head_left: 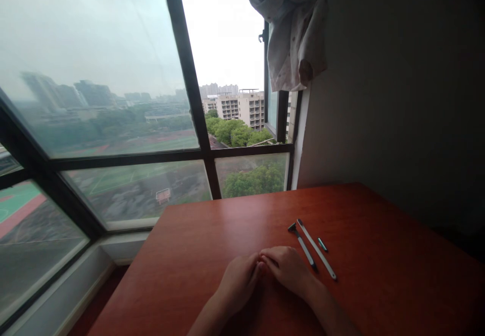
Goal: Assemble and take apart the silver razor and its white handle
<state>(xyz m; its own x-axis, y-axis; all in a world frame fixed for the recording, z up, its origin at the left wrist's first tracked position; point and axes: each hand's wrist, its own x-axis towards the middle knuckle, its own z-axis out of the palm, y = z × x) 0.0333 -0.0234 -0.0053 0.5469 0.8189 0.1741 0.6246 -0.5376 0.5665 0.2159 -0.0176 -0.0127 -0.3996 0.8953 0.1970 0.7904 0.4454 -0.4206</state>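
My left hand [238, 280] and my right hand [287, 269] meet at the fingertips over the near part of the red-brown table. Both have their fingers curled in and pressed together. Anything between them is hidden. Just right of my right hand lies a razor [304, 249] with a dark head and a grey handle. Alongside it is a long, slim grey stick [317, 250], which may be a toothbrush, with a small hole at its near end. A short, shiny green piece [322, 244] rests further right. Neither hand touches these.
The wooden table [189, 245] reaches to the window frame [206, 149] at the back. A bundled, light-coloured curtain [293, 38] hangs at the upper right beside a dark wall [379, 98]. The table's left edge drops off near a low white sill [125, 245].
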